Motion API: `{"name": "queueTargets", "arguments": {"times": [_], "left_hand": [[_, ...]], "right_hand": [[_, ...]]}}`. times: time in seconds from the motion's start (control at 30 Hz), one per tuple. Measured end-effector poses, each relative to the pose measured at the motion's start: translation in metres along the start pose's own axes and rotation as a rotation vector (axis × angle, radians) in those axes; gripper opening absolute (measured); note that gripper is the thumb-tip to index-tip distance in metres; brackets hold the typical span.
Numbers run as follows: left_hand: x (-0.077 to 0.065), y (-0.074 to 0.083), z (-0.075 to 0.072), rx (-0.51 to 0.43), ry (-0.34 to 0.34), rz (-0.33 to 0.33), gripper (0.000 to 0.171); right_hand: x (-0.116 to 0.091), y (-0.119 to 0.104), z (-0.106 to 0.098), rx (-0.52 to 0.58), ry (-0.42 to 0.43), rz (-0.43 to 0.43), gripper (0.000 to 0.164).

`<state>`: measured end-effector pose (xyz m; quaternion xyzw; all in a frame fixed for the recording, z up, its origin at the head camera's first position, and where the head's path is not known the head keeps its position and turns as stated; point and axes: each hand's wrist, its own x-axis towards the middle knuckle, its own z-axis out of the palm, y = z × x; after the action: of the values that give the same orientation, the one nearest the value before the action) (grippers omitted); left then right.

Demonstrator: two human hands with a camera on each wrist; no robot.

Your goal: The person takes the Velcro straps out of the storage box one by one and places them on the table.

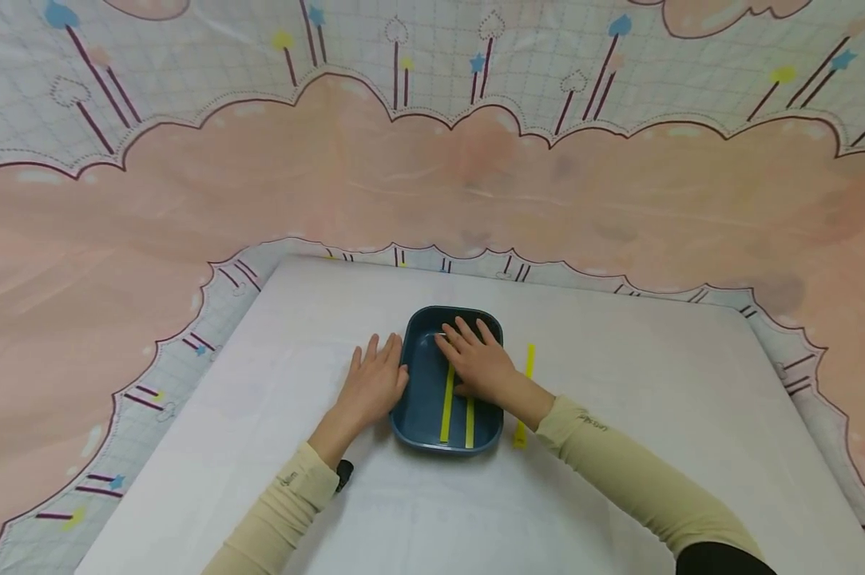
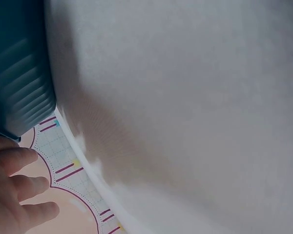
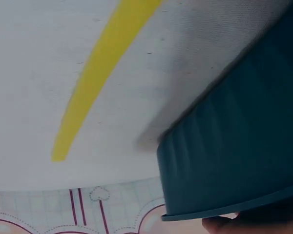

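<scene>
A dark blue rectangular dish (image 1: 419, 423) with rounded corners sits upright on the white table. Two narrow yellow strips (image 1: 447, 407) lie lengthwise on its floor, side by side. My right hand (image 1: 484, 369) reaches over the dish from the right with fingers extended, covering the upper part of the strips. At the dish's left rim rests my left hand (image 1: 372, 383), its fingers straight and its thumb at the edge. The left wrist view shows those fingers (image 2: 29, 187) spread beside the ribbed wall. Nothing is gripped by either hand.
Another yellow strip (image 1: 529, 363) lies on the table just right of the dish, partly under my right forearm. The white tabletop (image 1: 619, 367) ends at a patterned pink and white cloth (image 1: 432, 192) at the back and sides.
</scene>
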<state>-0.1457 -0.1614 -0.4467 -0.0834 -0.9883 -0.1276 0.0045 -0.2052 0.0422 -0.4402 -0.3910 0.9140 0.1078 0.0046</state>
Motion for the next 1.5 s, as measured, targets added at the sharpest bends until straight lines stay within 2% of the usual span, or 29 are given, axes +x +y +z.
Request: {"name": "queueTargets", "arguments": {"times": [0.47, 0.73, 1.07, 1.3, 1.5], "left_hand": [[0.0, 0.0, 0.001, 0.028, -0.004, -0.002, 0.056], [-0.001, -0.001, 0.002, 0.028, 0.005, 0.002, 0.055], [-0.001, 0.0, 0.001, 0.023, 0.005, 0.004, 0.054], [-0.001, 0.0, 0.002, 0.029, -0.001, -0.001, 0.054], [-0.001, -0.001, 0.002, 0.026, -0.015, -0.012, 0.055]], "right_hand": [[0.016, -0.013, -0.002, -0.017, 0.046, -0.01, 0.084], [0.027, -0.017, 0.003, -0.044, 0.042, -0.005, 0.079], [0.033, -0.025, 0.004, -0.077, 0.099, -0.024, 0.068], [0.035, -0.026, 0.006, -0.057, 0.083, -0.029, 0.06], [0.038, -0.027, 0.006, -0.029, 0.07, -0.036, 0.047]]}}
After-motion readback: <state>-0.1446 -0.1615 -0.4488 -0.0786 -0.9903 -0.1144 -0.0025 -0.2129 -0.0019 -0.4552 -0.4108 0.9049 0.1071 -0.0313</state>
